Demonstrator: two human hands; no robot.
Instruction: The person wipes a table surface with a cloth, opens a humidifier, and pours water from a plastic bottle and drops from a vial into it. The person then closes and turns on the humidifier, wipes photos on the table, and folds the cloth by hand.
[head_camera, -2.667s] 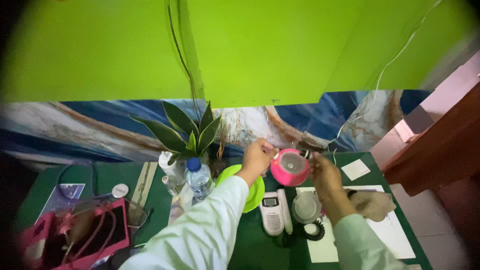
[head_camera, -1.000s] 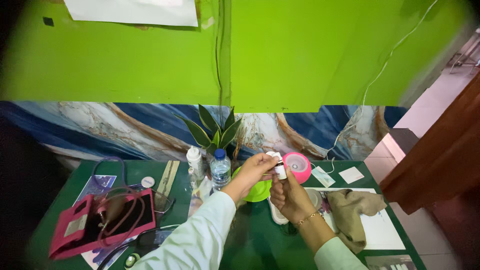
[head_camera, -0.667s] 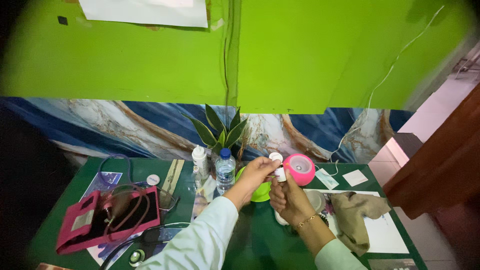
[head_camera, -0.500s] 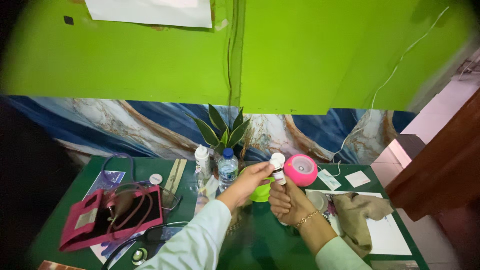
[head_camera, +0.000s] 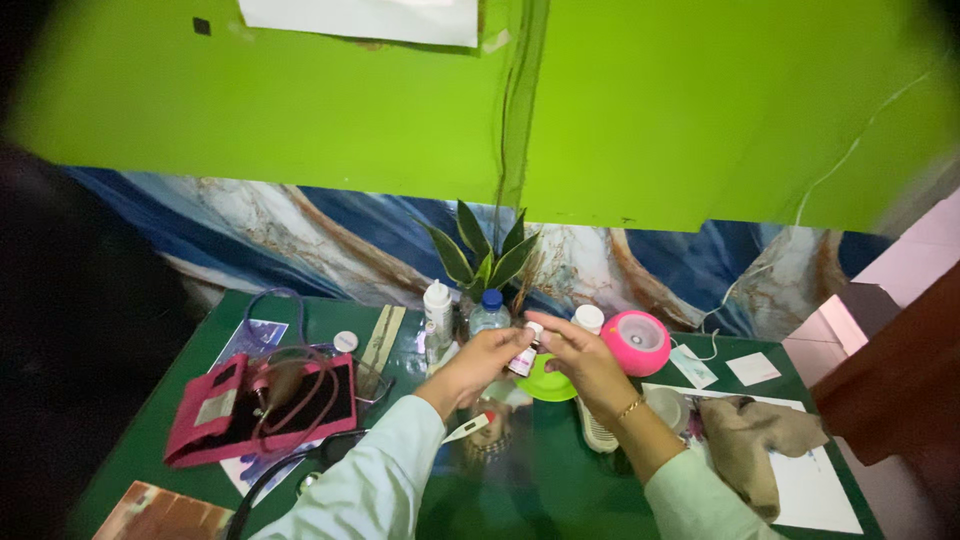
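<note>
Far left on the green table (head_camera: 560, 490), at about 9 o'clock from the hands, lies an open pink case (head_camera: 262, 410) with coiled pink tubing in it. A small white round cap (head_camera: 346, 341) sits at the case's 1 o'clock, near but apart. Further right stand a white squeeze bottle (head_camera: 437, 304) and a clear water bottle (head_camera: 489, 312) with a blue cap, side by side before a potted plant (head_camera: 487, 257) with striped leaves.

Left hand (head_camera: 478, 362): fingers closed on the lower part of a small vial (head_camera: 524, 357) with a white top, held tilted above the table. A thin white thermometer (head_camera: 468, 428) lies at the left hand's 6 o'clock.

Right hand (head_camera: 588, 362): fingertips meet the vial from its 3 o'clock side, touching its top; whether they pinch it cannot be told. A lime green dish (head_camera: 548, 385) lies directly beneath the vial. A gold bracelet circles the right wrist.

At the right hand's 2 o'clock sits a round pink device (head_camera: 636, 343), with a white-capped bottle (head_camera: 588, 318) just beside it at 9 o'clock. A brown cloth (head_camera: 760, 440) lies far right.
</note>
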